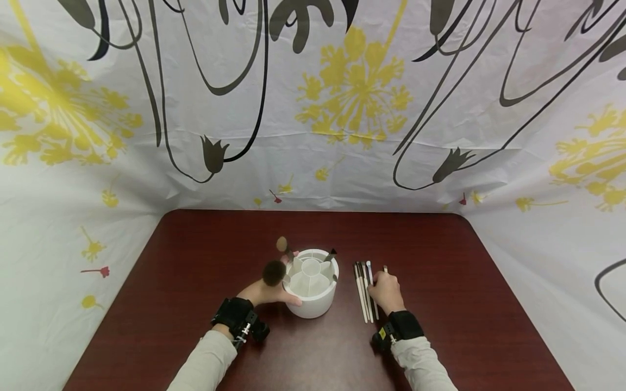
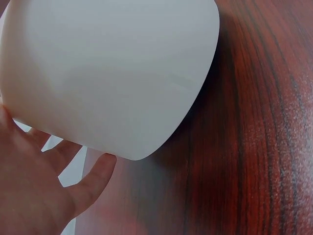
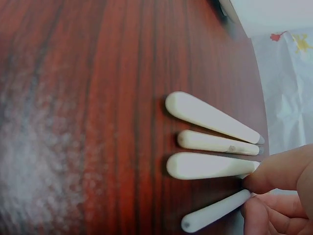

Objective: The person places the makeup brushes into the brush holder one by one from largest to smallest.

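A white round makeup brush holder [image 1: 313,308] with several compartments stands on the table. My left hand [image 1: 269,292] grips its left side, thumb at the front and fingers behind. In the left wrist view the holder's smooth wall [image 2: 112,73] lies against the fingertips [image 2: 108,159]. Brushes stand in the holder, among them a large fluffy dark brush [image 1: 274,272] and a tan-headed brush [image 1: 282,244]. At the right, my right hand [image 1: 386,292] pinches a makeup brush [image 3: 215,211] between thumb and fingers. Beside it lie several pale-handled brushes [image 1: 362,293], roughly parallel.
The dark red wooden table [image 1: 220,233] has rounded far corners. A white sheet [image 1: 313,184] with yellow and grey flower prints hangs behind it and at both sides. Two smaller dark-tipped brushes, one of them an angled brush [image 1: 332,253], lean at the holder's right rim.
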`<state>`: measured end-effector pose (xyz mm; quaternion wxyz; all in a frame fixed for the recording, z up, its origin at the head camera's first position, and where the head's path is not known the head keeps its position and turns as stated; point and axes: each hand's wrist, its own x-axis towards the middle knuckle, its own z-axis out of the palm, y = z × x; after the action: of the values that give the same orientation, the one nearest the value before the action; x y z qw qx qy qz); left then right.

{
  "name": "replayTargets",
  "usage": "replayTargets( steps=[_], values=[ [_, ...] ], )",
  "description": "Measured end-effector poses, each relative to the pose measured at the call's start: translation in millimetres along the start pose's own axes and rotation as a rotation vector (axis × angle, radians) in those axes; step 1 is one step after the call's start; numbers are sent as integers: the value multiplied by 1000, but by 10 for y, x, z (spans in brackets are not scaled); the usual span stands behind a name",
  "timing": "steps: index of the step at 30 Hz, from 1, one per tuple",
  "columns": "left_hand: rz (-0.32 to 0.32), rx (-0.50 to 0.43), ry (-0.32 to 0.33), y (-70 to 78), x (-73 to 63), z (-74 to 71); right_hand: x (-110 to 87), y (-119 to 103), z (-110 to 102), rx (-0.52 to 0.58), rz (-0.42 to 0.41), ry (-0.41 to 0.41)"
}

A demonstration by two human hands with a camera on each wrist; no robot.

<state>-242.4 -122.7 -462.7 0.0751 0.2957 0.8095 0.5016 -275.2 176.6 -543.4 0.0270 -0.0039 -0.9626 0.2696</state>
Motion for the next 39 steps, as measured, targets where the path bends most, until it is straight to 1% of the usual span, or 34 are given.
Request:
replayTargets(
  steps=[5, 12, 21, 24, 28, 32, 33, 34, 35, 39],
  values=[
    [15, 6, -2, -3, 12, -3, 1, -2, -13, 6, 24, -6],
    [-5, 0, -2, 15, 3, 5, 12, -3, -46, -2, 28, -11],
    [21, 6, 7, 8, 2, 12, 7, -27, -209, 14, 11, 77],
    [14, 7, 3, 5, 4, 7, -2, -67, -273, 28, 13, 84],
    [18, 7, 1, 4, 5, 5, -22, -163, -369, 61, -6, 97],
    [34, 23, 11, -7, 6, 12, -53, -265, -463, 89, -34, 114],
    [30, 28, 14, -5, 7, 14, -61, -284, -479, 98, -42, 120],
    [32, 38, 19, -45, 10, 24, -66, -302, -493, 105, -53, 128],
    [29, 45, 23, -55, 10, 26, -70, -317, -505, 112, -64, 139],
    [31, 64, 29, -60, 4, 27, -78, -363, -535, 134, -111, 188]
  ],
)
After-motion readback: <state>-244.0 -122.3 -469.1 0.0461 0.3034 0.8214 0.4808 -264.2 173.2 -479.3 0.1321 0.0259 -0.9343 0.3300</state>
